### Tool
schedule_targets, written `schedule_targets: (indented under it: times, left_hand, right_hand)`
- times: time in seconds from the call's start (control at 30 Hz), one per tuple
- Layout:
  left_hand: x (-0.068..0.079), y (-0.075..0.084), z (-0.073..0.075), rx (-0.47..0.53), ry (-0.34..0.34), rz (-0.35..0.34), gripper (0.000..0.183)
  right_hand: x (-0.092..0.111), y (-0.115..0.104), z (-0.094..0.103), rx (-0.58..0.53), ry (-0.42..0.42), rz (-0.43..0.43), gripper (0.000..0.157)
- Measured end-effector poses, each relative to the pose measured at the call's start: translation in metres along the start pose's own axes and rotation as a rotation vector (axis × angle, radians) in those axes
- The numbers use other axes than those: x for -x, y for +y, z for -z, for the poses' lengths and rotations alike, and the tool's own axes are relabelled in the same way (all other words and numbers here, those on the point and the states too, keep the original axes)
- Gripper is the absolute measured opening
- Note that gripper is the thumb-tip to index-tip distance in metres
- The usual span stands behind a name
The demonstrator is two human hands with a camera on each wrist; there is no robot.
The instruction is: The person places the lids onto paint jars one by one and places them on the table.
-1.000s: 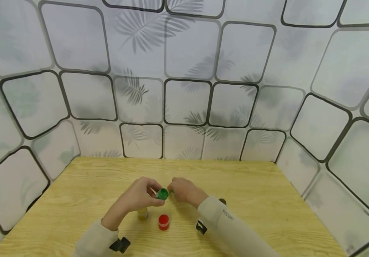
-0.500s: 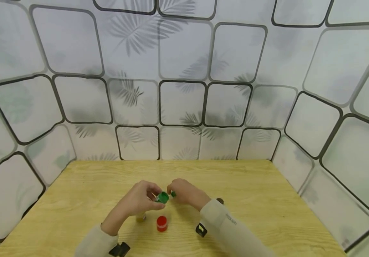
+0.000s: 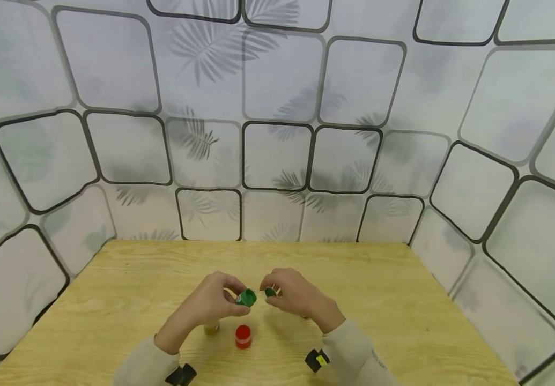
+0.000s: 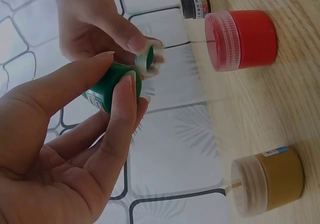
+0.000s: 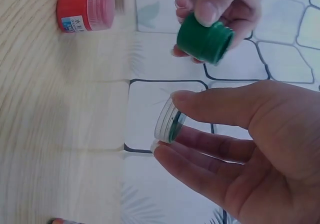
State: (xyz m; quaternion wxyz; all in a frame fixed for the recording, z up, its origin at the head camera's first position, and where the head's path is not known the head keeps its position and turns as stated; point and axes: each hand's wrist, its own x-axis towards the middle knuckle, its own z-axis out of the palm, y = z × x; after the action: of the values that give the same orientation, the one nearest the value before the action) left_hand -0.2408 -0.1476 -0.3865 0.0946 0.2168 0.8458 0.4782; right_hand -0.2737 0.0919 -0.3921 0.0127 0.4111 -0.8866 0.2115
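Note:
My left hand (image 3: 207, 296) grips a small green paint jar (image 3: 245, 298), tipped sideways with its uncovered mouth facing right. In the right wrist view, the green jar (image 5: 202, 38) shows its threaded rim. Just to its right, my right hand (image 3: 301, 295) pinches a clear ribbed lid (image 5: 167, 123) between thumb and fingertips. Green paint coats the inside of the lid. Both hands are raised above the table, with lid and jar apart. Below them stands a red paint jar (image 3: 243, 336) with a clear lid, and a yellow-ochre paint jar (image 4: 280, 178) is near my left wrist.
A dark-lidded jar (image 4: 195, 7) stands beyond the red one in the left wrist view; my right arm mostly covers it in the head view. The wooden table (image 3: 383, 311) ends at a patterned curtain (image 3: 277, 161) behind and at both sides.
My right hand has drawn slightly right, away from the green jar, and turned so that the lid shows between its fingers. My left hand keeps holding the jar in nearly the same place.

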Motion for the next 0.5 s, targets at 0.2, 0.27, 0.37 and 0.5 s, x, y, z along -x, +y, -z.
schedule_targets:
  times: [0.2, 0.27, 0.37, 0.5]
  left_hand:
    - [0.002, 0.004, -0.002, -0.016, -0.001, 0.003, 0.034]
    - [0.003, 0.005, -0.003, -0.022, -0.002, 0.002, 0.034]
    - [0.003, 0.008, -0.006, -0.024, -0.005, -0.001, 0.032]
    - [0.003, 0.011, -0.010, -0.017, -0.015, -0.001, 0.031]
  right_hand:
    - [0.011, -0.008, 0.010, -0.156, -0.031, -0.035, 0.018]
    - [0.014, -0.011, 0.012, -0.192, -0.033, -0.031, 0.018]
    - [0.018, -0.016, 0.015, -0.231, -0.025, -0.012, 0.017]
    - [0.024, -0.020, 0.019, -0.264, -0.016, 0.004, 0.016]
